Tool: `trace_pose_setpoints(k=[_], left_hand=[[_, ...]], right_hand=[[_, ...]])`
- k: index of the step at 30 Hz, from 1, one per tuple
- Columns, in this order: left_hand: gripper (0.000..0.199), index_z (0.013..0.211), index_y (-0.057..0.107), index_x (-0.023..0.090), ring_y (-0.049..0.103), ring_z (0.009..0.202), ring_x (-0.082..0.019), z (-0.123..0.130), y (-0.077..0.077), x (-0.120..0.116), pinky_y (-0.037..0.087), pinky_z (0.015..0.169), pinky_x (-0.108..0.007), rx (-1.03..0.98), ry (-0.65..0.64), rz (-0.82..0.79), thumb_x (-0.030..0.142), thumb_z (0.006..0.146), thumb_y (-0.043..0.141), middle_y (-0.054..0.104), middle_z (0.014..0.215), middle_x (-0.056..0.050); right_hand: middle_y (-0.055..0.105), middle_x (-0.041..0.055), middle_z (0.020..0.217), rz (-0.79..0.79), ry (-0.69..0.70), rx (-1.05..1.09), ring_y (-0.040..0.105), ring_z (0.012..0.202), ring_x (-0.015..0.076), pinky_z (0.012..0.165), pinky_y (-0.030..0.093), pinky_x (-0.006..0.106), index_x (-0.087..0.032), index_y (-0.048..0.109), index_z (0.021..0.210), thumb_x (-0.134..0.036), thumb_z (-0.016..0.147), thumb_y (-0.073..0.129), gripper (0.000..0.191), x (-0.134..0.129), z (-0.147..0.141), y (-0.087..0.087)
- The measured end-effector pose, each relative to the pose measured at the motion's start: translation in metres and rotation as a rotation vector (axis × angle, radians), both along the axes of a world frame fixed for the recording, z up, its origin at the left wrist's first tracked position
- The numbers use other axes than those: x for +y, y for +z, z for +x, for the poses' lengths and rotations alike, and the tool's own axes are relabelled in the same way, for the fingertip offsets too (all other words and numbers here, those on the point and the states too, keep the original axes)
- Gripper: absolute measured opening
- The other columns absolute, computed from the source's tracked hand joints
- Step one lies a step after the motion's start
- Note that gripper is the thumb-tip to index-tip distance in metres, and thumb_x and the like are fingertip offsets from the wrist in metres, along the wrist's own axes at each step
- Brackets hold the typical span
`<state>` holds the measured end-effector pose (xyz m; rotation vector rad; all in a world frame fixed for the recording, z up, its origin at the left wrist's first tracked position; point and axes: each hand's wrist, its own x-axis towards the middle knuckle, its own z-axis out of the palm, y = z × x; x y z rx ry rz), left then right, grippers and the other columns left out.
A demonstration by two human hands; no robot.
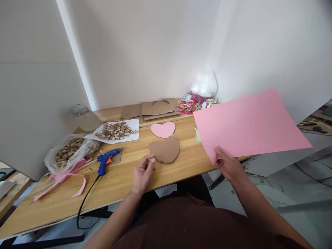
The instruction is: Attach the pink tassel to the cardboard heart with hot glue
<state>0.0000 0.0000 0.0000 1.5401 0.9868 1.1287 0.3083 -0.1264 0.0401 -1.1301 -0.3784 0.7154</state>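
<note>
My right hand (pixel 229 165) pinches the lower left corner of a large sheet of pink paper (pixel 250 126), thumb on top, holding it up over the right end of the table. My left hand (pixel 143 171) is at the near left edge of a brown cardboard heart (pixel 166 149). Its fingers are loosely bent, with a gap between thumb and forefinger and nothing seen between them; whether a fingertip touches the heart I cannot tell. Just behind lies a smaller-looking pink heart (pixel 163 129).
A blue glue gun (pixel 105 162) with a black cord lies left, beside pink paper strips (pixel 61 178). Behind are a bag of peanuts (pixel 67 152) and shells on white paper (pixel 133 129). Cardboard pieces (pixel 158 108), colourful strings (pixel 188 107) and glue bottles (pixel 204 103) line the back.
</note>
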Motion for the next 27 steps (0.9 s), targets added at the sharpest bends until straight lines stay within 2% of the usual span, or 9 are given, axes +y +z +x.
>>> trace_pose_setpoints(k=[4,10,14,16,18,20,21,24,27], left_hand=[[0.048,0.115,0.072,0.017,0.057,0.065,-0.014,-0.001,0.003,0.004,0.047,0.067,-0.025,-0.028,0.008,-0.005,0.057,0.088,0.069,0.063,0.067,0.002],[0.048,0.116,0.071,0.017,0.058,0.068,-0.013,-0.006,0.012,0.016,0.047,0.062,-0.024,-0.103,-0.024,-0.042,0.057,0.091,0.067,0.066,0.077,-0.001],[0.049,0.118,0.071,0.016,0.062,0.075,-0.015,-0.009,0.021,0.021,0.052,0.066,-0.026,-0.099,-0.052,-0.050,0.058,0.091,0.067,0.068,0.085,-0.004],[0.052,0.122,0.069,0.016,0.064,0.080,-0.016,-0.010,0.026,0.023,0.053,0.069,-0.027,-0.101,-0.071,-0.085,0.058,0.090,0.069,0.070,0.092,-0.005],[0.056,0.127,0.067,0.017,0.066,0.085,-0.016,-0.010,0.032,0.026,0.053,0.072,-0.028,-0.109,-0.103,-0.134,0.058,0.089,0.070,0.071,0.100,-0.007],[0.060,0.132,0.064,0.017,0.067,0.090,-0.017,-0.009,0.038,0.028,0.054,0.075,-0.028,-0.121,-0.150,-0.177,0.057,0.087,0.073,0.071,0.108,-0.009],[0.063,0.134,0.062,0.017,0.068,0.092,-0.017,-0.008,0.041,0.030,0.054,0.077,-0.028,-0.128,-0.176,-0.195,0.055,0.085,0.075,0.071,0.111,-0.009],[0.079,0.140,0.055,0.017,0.069,0.091,-0.017,-0.004,0.047,0.034,0.055,0.074,-0.028,-0.135,-0.211,-0.240,0.047,0.075,0.086,0.070,0.114,-0.009],[0.095,0.146,0.047,0.016,0.070,0.083,-0.018,0.001,0.047,0.037,0.056,0.070,-0.029,-0.141,-0.179,-0.291,0.039,0.066,0.093,0.073,0.109,-0.009]], right_hand=[[0.065,-0.0034,0.078,-0.111,0.096,-0.032,0.053,0.060,0.0117,0.039,0.041,0.023,-0.021,0.070,0.094,-0.043,0.056,0.097,0.052,0.001,-0.010,-0.004],[0.061,-0.0032,0.071,-0.220,0.274,-0.163,0.049,0.058,0.0117,0.042,0.037,0.024,-0.020,0.067,0.087,-0.048,0.065,0.091,0.043,0.001,-0.017,-0.011],[0.064,-0.0005,0.070,-0.304,0.382,-0.261,0.052,0.059,0.0139,0.044,0.040,0.026,-0.019,0.069,0.086,-0.049,0.065,0.090,0.042,0.002,-0.013,-0.009],[0.073,0.0041,0.083,-0.334,0.481,-0.305,0.063,0.070,0.0198,0.051,0.050,0.030,-0.020,0.073,0.095,-0.049,0.066,0.089,0.044,0.004,-0.010,-0.006],[0.078,0.0082,0.107,-0.332,0.619,-0.333,0.070,0.093,0.0275,0.070,0.060,0.039,-0.022,0.074,0.108,-0.048,0.068,0.089,0.050,0.008,-0.007,-0.002],[0.075,0.0093,0.125,-0.328,0.748,-0.346,0.069,0.113,0.0316,0.090,0.060,0.046,-0.023,0.073,0.119,-0.046,0.070,0.090,0.057,0.015,-0.004,0.002],[0.074,0.0098,0.128,-0.343,0.811,-0.348,0.068,0.117,0.0325,0.095,0.059,0.048,-0.022,0.073,0.122,-0.046,0.070,0.090,0.059,0.020,-0.004,0.004],[0.074,0.0110,0.129,-0.357,0.962,-0.378,0.069,0.117,0.0335,0.096,0.059,0.051,-0.022,0.072,0.126,-0.046,0.073,0.088,0.061,0.034,-0.005,0.013],[0.073,0.0097,0.132,-0.290,0.999,-0.491,0.068,0.120,0.0331,0.100,0.057,0.052,-0.024,0.073,0.127,-0.040,0.072,0.089,0.060,0.049,-0.010,0.021]])
